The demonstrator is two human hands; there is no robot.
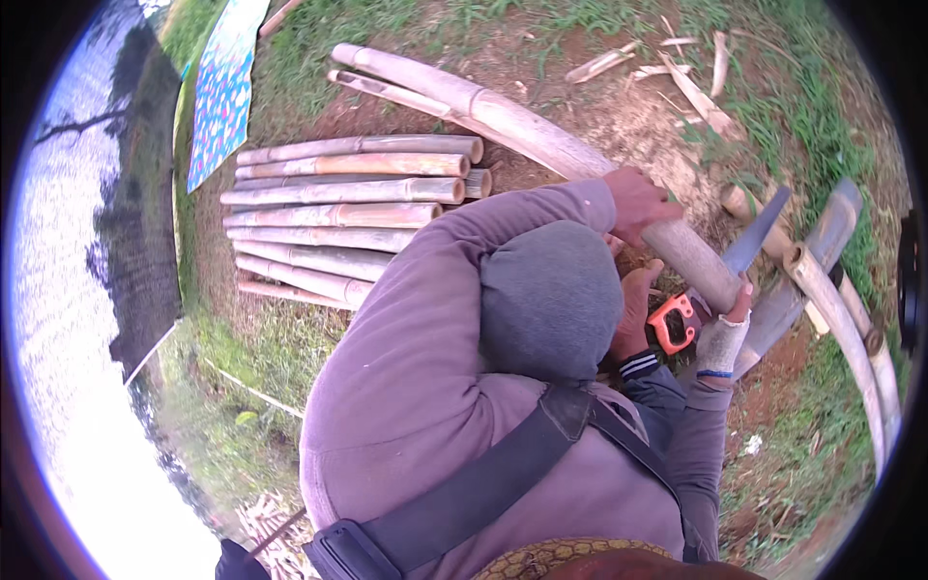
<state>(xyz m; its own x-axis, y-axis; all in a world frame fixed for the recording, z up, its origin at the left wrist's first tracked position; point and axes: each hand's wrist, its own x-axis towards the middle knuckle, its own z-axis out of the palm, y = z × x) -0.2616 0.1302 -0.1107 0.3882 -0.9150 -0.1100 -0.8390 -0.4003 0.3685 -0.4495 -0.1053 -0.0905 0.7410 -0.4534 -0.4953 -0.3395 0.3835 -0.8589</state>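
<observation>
Neither my left hand nor my right hand shows. In front of me a person in a mauve sweatshirt and grey cap (pixel 551 300) bends over a long bamboo pole (pixel 536 130), back towards me. That person's bare left hand (pixel 643 205) grips the pole. Their right hand, in a white fingerless glove (pixel 722 343), is at its near end. Beneath the pole lies a handsaw (pixel 759 232) with an orange handle (pixel 673 324). Beside the handle is a striped dark cuff (pixel 638 364) with bare skin; whether hand or foot, I cannot tell.
Cut bamboo lengths (pixel 333 215) lie in rows at left. More bamboo pieces (pixel 822 261) cross at right, and split offcuts (pixel 701 97) lie beyond. A blue patterned sheet (pixel 224 92) and bright water (pixel 82 387) are far left. A dark strap (pixel 464 488) crosses the person's back.
</observation>
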